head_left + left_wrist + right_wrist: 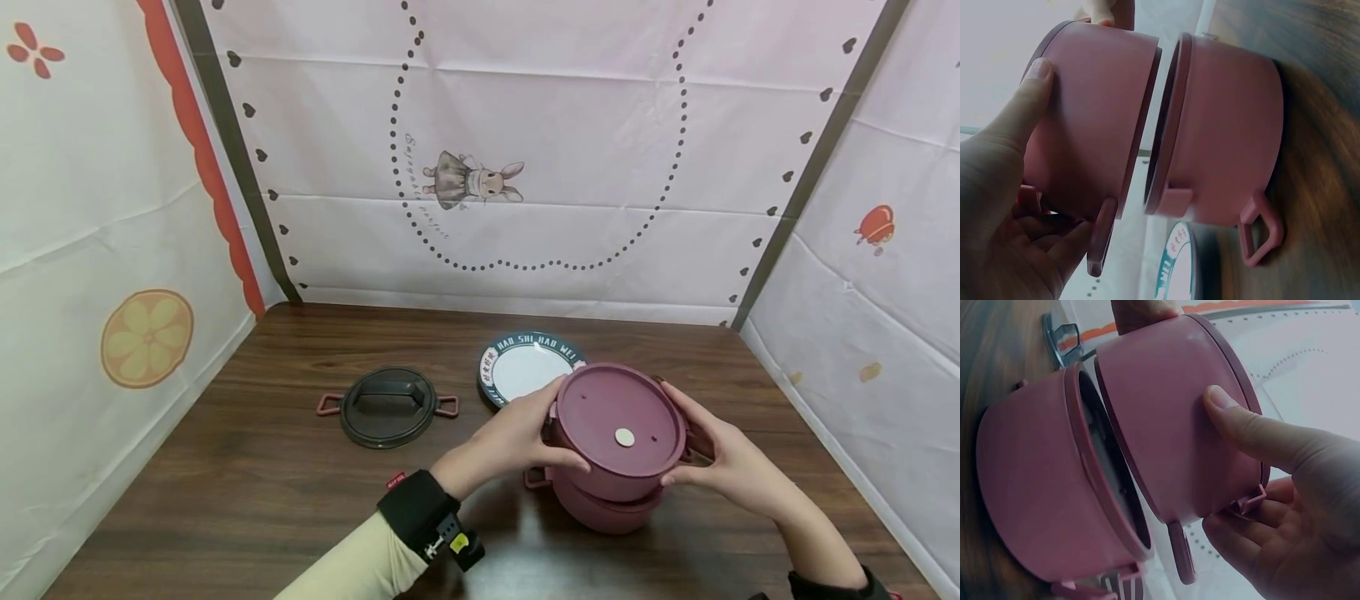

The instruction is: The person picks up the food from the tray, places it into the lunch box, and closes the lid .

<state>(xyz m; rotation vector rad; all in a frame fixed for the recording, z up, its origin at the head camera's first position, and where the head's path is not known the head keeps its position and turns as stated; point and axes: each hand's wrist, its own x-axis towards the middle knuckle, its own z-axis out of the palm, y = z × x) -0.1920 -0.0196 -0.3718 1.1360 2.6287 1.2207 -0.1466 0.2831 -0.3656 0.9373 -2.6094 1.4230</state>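
Both hands grip the upper pink tier (621, 429), the left hand (504, 442) with thumb and fingers curled round its near-left side and the right hand (731, 467) curled round its right side, holding it just above and slightly tilted over the lower pink pot (607, 508) on the wooden table (247, 492). To do this well, the tier should be kept level and centred over the rim below, since the gap looks wider on one side. The dark lid (388, 406) and plate (525, 367) lie behind, apart.
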